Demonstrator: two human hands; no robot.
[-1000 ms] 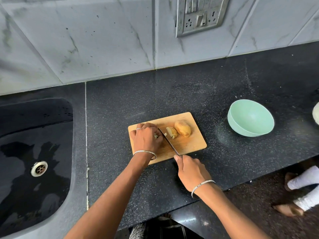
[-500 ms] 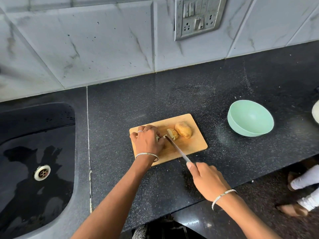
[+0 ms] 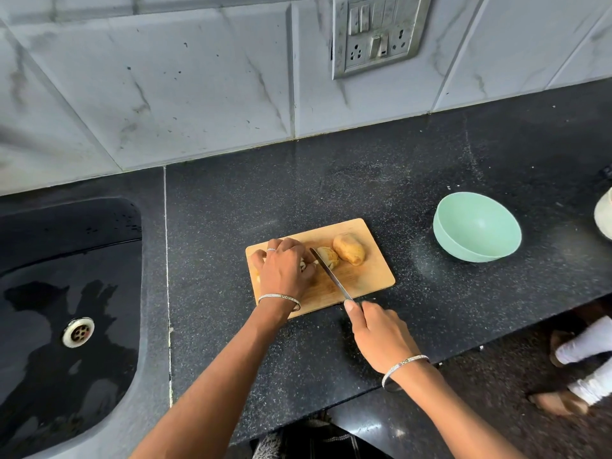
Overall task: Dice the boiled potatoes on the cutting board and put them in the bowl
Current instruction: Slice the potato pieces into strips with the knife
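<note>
A wooden cutting board [image 3: 371, 276] lies on the black counter. On its far right end sits a whole boiled potato [image 3: 349, 249], and a cut piece [image 3: 329, 255] lies just left of it. My left hand [image 3: 286, 268] presses down on potato pieces at the board's left, mostly hiding them. My right hand [image 3: 381, 332] grips the handle of a knife [image 3: 331, 274], whose blade slants across the board between my left hand and the cut piece. A pale green bowl [image 3: 477, 226] stands to the right of the board with nothing in it.
A black sink [image 3: 66, 309] with a metal drain fills the left. A tiled wall with a socket plate [image 3: 377, 31] rises behind the counter. A white object [image 3: 604, 213] shows at the right edge. Another person's feet [image 3: 569, 372] stand on the floor lower right.
My right hand pulled the knife back toward me and then pushed it forward again, the blade sawing beside my left hand. My left hand stayed on the potato pieces.
</note>
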